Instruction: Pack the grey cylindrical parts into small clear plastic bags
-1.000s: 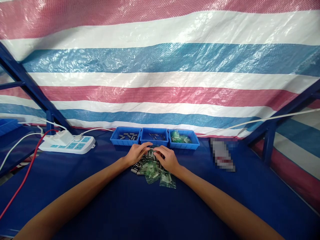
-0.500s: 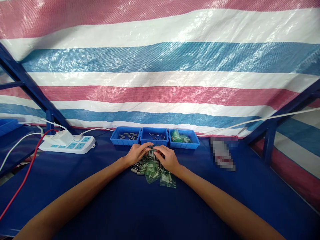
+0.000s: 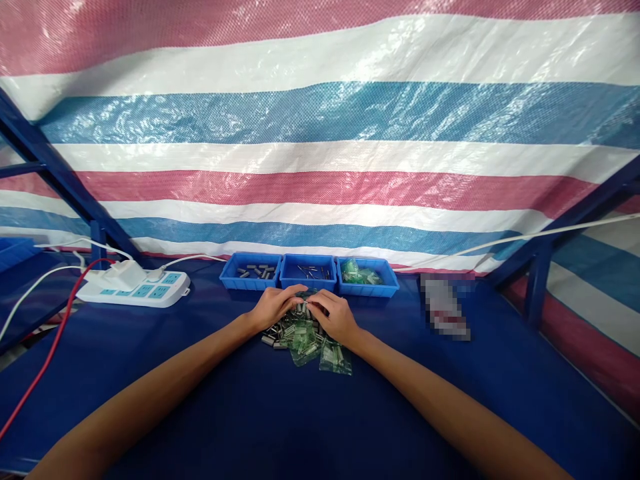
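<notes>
My left hand [image 3: 273, 307] and my right hand [image 3: 333, 313] meet at the far side of a heap of small metal pieces and green bags. Between their fingertips is a small green plastic bag [image 3: 306, 293], pinched from both sides and partly covered by the fingers. Grey metal cylinders [image 3: 270, 340] lie loose at the heap's left edge. Toward me, a filled green plastic bag [image 3: 303, 343] rests on the heap, and another clear-green bag [image 3: 336, 359] lies flat at its front right.
Three blue bins stand behind my hands: one with metal cylinders [image 3: 257, 271], one with thin metal pins [image 3: 313, 273], one with green bags [image 3: 361, 275]. A white power strip [image 3: 165, 293] with cables sits left. A blurred item [image 3: 445, 310] lies right. Striped sheeting [image 3: 320, 160] hangs behind.
My right hand's fingertips have shifted very slightly at the bag. The heap, bins and my left hand look nearly the same.
</notes>
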`<action>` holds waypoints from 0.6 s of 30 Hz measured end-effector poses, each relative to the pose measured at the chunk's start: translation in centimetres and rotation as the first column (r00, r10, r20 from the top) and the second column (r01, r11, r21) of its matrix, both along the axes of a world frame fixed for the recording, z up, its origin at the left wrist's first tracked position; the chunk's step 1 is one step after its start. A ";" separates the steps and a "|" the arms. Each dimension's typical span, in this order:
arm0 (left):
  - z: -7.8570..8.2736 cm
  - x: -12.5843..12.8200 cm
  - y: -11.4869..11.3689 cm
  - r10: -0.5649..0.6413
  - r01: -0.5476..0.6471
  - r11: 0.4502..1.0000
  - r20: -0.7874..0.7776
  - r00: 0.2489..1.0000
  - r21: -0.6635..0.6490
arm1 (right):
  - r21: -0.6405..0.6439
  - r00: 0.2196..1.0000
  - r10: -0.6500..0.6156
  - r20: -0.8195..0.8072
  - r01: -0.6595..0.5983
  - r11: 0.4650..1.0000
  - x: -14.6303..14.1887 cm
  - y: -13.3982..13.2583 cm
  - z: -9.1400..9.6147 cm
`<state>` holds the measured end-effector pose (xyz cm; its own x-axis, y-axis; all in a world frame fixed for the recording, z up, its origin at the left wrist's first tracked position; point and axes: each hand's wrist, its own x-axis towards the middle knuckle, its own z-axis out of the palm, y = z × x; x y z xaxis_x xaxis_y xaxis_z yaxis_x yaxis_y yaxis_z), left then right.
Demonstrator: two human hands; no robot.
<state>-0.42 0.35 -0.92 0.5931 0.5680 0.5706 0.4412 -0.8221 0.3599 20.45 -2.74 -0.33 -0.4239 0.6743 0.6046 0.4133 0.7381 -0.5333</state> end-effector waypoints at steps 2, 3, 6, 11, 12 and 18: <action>0.0 0.0 0.0 0.004 -0.004 1.000 -0.004 1.000 0.008 | 0.003 1.000 -0.004 -0.001 0.004 1.000 0.0 0.0 0.0; 0.0 0.0 0.0 0.004 -0.004 1.000 -0.003 1.000 0.011 | 0.004 1.000 -0.005 -0.002 0.005 1.000 0.0 0.0 0.0; 0.0 0.0 0.0 0.002 -0.002 1.000 0.003 1.000 0.024 | 0.006 1.000 -0.012 -0.011 0.012 1.000 0.0 -0.1 0.0; 0.1 0.0 0.0 0.012 -0.013 0.999 0.024 1.000 0.034 | -0.006 0.999 -0.020 -0.035 0.020 1.000 0.0 -0.2 0.0; 0.2 0.0 0.0 0.015 -0.017 0.999 0.030 0.999 0.036 | -0.010 0.999 -0.021 -0.039 0.021 1.000 0.0 -0.2 0.0; 0.2 0.1 -0.1 0.030 -0.033 0.998 0.043 0.999 0.058 | -0.011 0.999 -0.023 -0.040 0.022 1.000 -0.1 -0.2 0.1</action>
<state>-0.34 0.27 -0.69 0.5501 0.5512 0.6274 0.4528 -0.8281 0.3306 20.36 -2.95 -0.20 -0.3838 0.6900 0.6136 0.4076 0.7229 -0.5579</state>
